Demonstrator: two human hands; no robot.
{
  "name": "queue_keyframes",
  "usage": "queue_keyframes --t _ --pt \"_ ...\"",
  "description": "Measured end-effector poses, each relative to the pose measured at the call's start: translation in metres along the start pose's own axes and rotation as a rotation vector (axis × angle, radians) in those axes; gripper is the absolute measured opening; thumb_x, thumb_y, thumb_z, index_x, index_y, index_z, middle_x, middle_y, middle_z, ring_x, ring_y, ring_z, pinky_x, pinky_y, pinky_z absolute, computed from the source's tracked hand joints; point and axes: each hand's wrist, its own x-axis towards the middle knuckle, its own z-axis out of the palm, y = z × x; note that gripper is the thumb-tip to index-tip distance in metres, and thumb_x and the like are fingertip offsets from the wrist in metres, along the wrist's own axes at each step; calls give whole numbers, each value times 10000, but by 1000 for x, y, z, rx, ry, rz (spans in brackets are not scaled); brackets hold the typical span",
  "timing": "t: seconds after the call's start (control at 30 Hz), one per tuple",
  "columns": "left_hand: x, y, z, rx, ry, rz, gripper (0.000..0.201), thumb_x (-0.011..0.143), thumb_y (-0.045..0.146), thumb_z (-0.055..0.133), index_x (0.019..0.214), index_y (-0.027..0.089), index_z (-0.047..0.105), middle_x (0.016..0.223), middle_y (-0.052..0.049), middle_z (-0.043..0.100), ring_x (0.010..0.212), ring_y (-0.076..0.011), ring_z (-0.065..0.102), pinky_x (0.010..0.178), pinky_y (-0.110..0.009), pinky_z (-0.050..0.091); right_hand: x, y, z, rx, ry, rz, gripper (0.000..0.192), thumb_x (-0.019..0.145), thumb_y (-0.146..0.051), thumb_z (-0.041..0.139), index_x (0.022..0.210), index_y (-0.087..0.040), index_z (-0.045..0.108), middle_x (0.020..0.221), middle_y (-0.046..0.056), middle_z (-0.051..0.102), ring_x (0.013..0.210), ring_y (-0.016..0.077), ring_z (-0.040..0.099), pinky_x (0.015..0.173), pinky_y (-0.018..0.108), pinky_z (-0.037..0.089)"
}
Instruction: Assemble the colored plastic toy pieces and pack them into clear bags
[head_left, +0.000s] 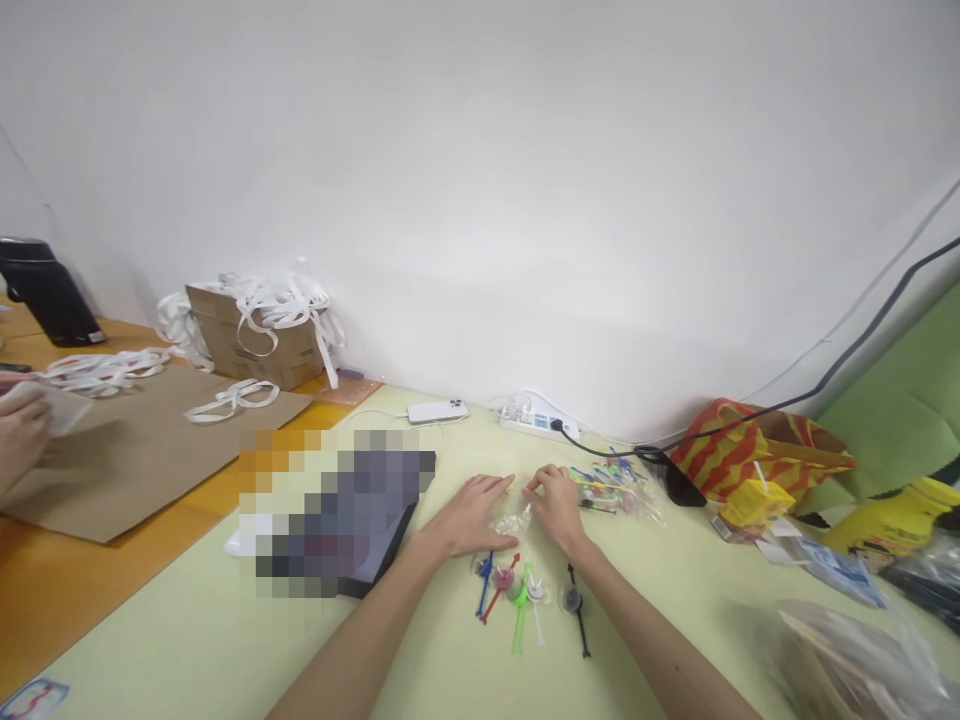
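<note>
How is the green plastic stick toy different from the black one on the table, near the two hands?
The green stick toy is bright and looks thicker; the black stick toy is dark and thin. The green one lies among other sticks, below the left hand; the black one lies apart, beside the right wrist, below the right hand. Both lie flat on the pale table, and neither hand touches them.

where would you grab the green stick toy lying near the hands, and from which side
Take the green stick toy by its thin shaft, at the end toward the person, coming from above. It lies flat on the pale table, and that end pokes clear of the red, blue and white ones bunched near its head, so fingers probably fit either side there.
</note>
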Motion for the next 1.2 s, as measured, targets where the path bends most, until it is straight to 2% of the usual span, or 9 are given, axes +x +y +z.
queue_keyframes --t 0.27,0.47,0.57,0.67,0.8,0.93,1.0,1.07,1.2 --pt "0 8 -6 2 -9 18 839 744 431 784 1480 243 428 1430 -89 562 1302 -298 513 1127 -430 408 5 -13 7 35 -34 -38 166 854 -230 638 750 -236 767 1011 88 707 987 288 591 850 398 433" --pt "0 6 -3 32 -22 -1 876 776 482 751 1523 223 374 1500 -112 498 1369 -318 453 1158 -459 363 -7 -7 -35 63 -53 -70 251 937 -286 538 880 -218 772 978 84 723 951 272 612 859 407 430" --pt "1 5 0 38 -30 1 893 791 530 730 1541 243 340 1537 -107 461 1410 -320 415 1198 -482 288 -33 -8 -61 70 -90 -97 297 983 -380 509 884 -219 739 804 47 698 769 228 601 806 392 432" --pt "2 5 1 46 -52 -6 917 803 610 691 1557 253 309 1564 -113 428 1445 -344 375 1212 -529 223 -67 -20 -72 91 -171 -201 262 1002 -407 517 949 -246 717 830 45 694 855 246 600 841 411 416" --pt "3 6 1 66 -79 -22 918 830 631 651 1575 266 258 1580 -112 404 1467 -344 342 1218 -534 195 -96 -46 -63 59 -204 -291 175 984 -374 580 1088 -276 680 998 69 704 944 272 571 856 439 397" --pt "4 6 1 86 -96 -34 856 880 540 624 1583 256 226 1583 -112 396 1479 -318 321 1231 -519 180 -94 -74 -49 -55 -196 -306 275 910 -404 692 1136 -252 655 1120 101 701 1025 315 542 946 514 351" --pt "5 5 1 92 -100 -38 822 896 432 613 1587 246 207 1583 -111 393 1482 -299 319 1237 -506 181 -86 -86 -43 -131 -249 -279 290 871 -405 738 1081 -218 668 1103 116 710 1050 329 536 970 539 330" --pt "5 5 0 97 -99 -41 819 886 322 600 1589 242 186 1580 -109 395 1480 -283 324 1239 -501 183 -79 -95 -38 -178 -337 -266 176 880 -323 725 986 -189 683 1063 116 719 1070 325 535 980 541 321" --pt "4 2 -1 96 -94 -38 846 846 194 579 1586 257 174 1568 -102 406 1475 -263 332 1239 -501 185 -73 -107 -31 -114 -463 -283 31 885 -189 675 888 -162 690 1011 99 723 1085 298 542 975 511 336"
